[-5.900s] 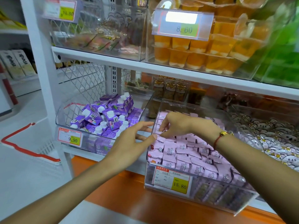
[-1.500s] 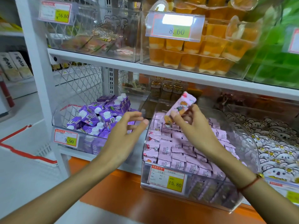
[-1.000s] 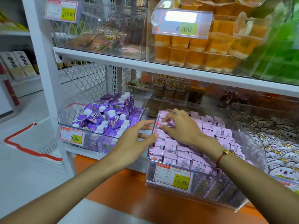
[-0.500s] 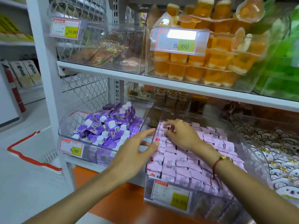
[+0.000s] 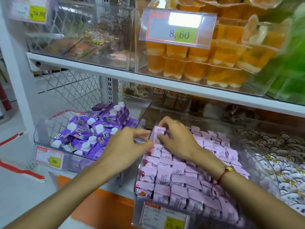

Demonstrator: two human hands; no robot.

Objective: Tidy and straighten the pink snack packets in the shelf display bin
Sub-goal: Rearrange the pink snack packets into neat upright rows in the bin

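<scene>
One pink packet (image 5: 158, 134) stands upright at the back-left of the clear bin (image 5: 257, 156) of pink packets (image 5: 189, 176), pinched by the right hand (image 5: 176, 138) while the left hand (image 5: 125, 146), fingers curled, touches its edge.

We see bare forearms, no sleeves | right wrist: our red cord bracelet (image 5: 223, 175) with gold bead | left wrist: nothing worn

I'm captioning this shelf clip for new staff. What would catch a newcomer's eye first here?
Probably both hands at the clear bin of pink packets: the right hand pinches one upright pink packet at its back left corner, with the left hand beside it. Next, the orange jelly cups above, then the purple cartons to the left.
</scene>
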